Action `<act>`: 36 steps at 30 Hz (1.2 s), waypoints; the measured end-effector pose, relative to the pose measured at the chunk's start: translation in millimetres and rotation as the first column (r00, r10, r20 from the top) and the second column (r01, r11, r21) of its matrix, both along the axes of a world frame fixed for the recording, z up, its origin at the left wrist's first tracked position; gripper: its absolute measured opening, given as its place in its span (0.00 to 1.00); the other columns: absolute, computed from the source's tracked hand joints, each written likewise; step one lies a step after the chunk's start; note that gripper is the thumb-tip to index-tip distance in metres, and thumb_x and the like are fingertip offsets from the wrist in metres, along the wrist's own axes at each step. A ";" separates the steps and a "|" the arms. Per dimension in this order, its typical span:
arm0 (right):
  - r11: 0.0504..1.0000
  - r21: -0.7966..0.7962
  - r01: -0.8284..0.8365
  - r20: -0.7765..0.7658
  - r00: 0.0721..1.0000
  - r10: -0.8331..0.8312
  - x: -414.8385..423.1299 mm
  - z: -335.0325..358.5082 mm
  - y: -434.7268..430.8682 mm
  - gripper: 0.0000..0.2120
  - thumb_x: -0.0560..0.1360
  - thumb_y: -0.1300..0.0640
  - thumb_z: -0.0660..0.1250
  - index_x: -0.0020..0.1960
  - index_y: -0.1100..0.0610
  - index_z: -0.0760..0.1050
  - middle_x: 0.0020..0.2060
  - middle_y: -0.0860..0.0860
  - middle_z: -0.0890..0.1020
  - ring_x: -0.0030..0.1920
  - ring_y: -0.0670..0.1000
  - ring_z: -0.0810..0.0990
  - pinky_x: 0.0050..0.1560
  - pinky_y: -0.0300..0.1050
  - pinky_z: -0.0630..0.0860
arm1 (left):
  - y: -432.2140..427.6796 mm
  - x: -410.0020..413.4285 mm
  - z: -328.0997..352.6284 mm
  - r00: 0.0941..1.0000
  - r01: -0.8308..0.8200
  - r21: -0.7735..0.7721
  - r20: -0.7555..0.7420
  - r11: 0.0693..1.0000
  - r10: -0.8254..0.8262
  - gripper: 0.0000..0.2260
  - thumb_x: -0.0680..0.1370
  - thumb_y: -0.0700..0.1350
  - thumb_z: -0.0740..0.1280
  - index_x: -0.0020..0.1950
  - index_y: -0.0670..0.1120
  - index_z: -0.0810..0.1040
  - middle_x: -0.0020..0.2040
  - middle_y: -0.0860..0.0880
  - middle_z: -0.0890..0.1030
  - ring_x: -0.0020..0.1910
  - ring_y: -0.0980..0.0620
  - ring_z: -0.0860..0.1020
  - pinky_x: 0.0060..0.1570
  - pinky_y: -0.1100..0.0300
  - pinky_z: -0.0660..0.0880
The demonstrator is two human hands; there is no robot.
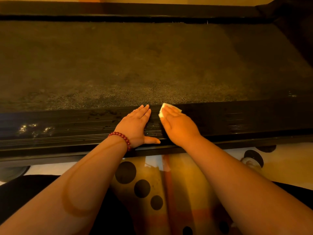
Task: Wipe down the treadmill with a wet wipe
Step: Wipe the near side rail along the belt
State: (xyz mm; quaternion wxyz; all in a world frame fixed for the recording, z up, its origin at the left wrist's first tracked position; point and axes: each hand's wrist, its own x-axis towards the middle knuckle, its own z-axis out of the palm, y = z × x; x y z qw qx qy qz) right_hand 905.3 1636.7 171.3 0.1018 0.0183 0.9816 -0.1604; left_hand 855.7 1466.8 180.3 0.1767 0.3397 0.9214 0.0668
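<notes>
The treadmill fills the view: a dark, dusty running belt [152, 61] with a black ribbed side rail [67, 126] along its near edge. My right hand [177, 124] lies flat on that rail and presses a folded white wet wipe [163, 109] under straight fingers; only the wipe's edges show past the fingertips. Just to the left of it, my left hand [137, 126], with a red bead bracelet on the wrist, rests flat on the rail, fingers straight and thumb spread out along the rail's near edge.
A far side rail [135, 11] runs along the top. Small wheels [254, 157] sit under the treadmill frame at the right. A rug [177, 192] with black dots lies on the pale floor between my knees. Wet spots glint on the rail at the left [33, 128].
</notes>
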 end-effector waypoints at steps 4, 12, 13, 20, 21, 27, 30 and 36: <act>0.997 -0.062 0.050 0.015 0.999 -0.049 2.6 2.9 19.4 0.23 0.84 0.50 0.46 0.76 0.55 0.60 0.77 0.50 0.59 0.76 0.47 0.55 0.75 0.47 0.56 | -4.4 1.9 0.9 1.000 0.017 -0.012 -0.018 1.000 -0.017 0.49 0.70 0.71 0.62 0.78 0.45 0.44 0.79 0.50 0.43 0.77 0.53 0.42 0.71 0.61 0.39; 0.998 0.022 0.060 0.023 0.998 -0.060 -3.3 3.4 -20.7 0.25 0.84 0.48 0.46 0.78 0.55 0.54 0.78 0.51 0.55 0.77 0.49 0.53 0.73 0.48 0.57 | -25.9 -0.9 6.3 0.999 0.000 -0.057 -0.033 0.998 -0.002 0.48 0.70 0.71 0.60 0.78 0.46 0.44 0.79 0.50 0.44 0.77 0.53 0.42 0.72 0.60 0.40; 0.999 0.020 0.029 0.017 0.999 -0.029 0.5 3.0 -24.5 0.24 0.84 0.48 0.47 0.78 0.54 0.54 0.78 0.50 0.55 0.77 0.48 0.52 0.73 0.47 0.56 | -26.9 -0.5 6.8 1.000 0.005 -0.064 -0.031 0.998 -0.007 0.48 0.71 0.71 0.60 0.78 0.45 0.44 0.79 0.50 0.44 0.77 0.53 0.42 0.72 0.60 0.40; 0.956 -0.011 0.294 0.031 0.955 -0.294 -9.0 -8.0 -5.4 0.26 0.84 0.47 0.43 0.78 0.57 0.53 0.78 0.52 0.55 0.77 0.49 0.52 0.76 0.48 0.54 | -39.2 -6.1 7.5 1.000 -0.001 -0.070 -0.030 0.998 -0.001 0.49 0.70 0.72 0.59 0.78 0.45 0.44 0.79 0.50 0.44 0.77 0.53 0.42 0.72 0.60 0.40; 0.955 -0.007 0.296 0.033 0.955 -0.295 -11.2 -5.4 -11.8 0.25 0.84 0.48 0.43 0.78 0.57 0.53 0.78 0.53 0.55 0.77 0.50 0.53 0.76 0.48 0.55 | -39.9 -5.9 6.8 1.000 -0.002 -0.071 -0.026 0.997 0.000 0.49 0.70 0.72 0.59 0.78 0.45 0.44 0.79 0.50 0.44 0.77 0.53 0.42 0.72 0.60 0.40; 1.000 -0.003 -0.012 0.023 1.000 0.012 -3.0 1.4 -37.1 0.23 0.84 0.53 0.46 0.78 0.56 0.55 0.78 0.51 0.56 0.77 0.48 0.53 0.74 0.47 0.56 | -39.3 -5.7 4.4 1.000 -0.017 -0.072 -0.014 0.997 0.016 0.48 0.70 0.71 0.60 0.78 0.46 0.44 0.79 0.50 0.43 0.77 0.53 0.43 0.74 0.58 0.43; 0.984 0.043 0.172 0.024 0.985 -0.173 -11.4 -3.4 -16.6 0.21 0.84 0.56 0.47 0.76 0.56 0.58 0.76 0.53 0.59 0.76 0.51 0.57 0.72 0.49 0.62 | -38.3 -5.4 2.5 0.999 -0.037 -0.056 -0.009 0.998 0.036 0.49 0.69 0.72 0.61 0.79 0.46 0.45 0.79 0.51 0.44 0.77 0.53 0.43 0.75 0.56 0.45; 1.000 -0.008 -0.005 0.038 0.999 0.005 -8.7 3.6 -37.5 0.23 0.84 0.54 0.46 0.78 0.55 0.53 0.78 0.51 0.54 0.77 0.49 0.52 0.73 0.47 0.56 | -37.4 -7.2 1.6 0.999 -0.049 -0.036 0.008 0.998 0.049 0.49 0.69 0.70 0.63 0.79 0.46 0.45 0.79 0.51 0.44 0.77 0.53 0.43 0.74 0.56 0.45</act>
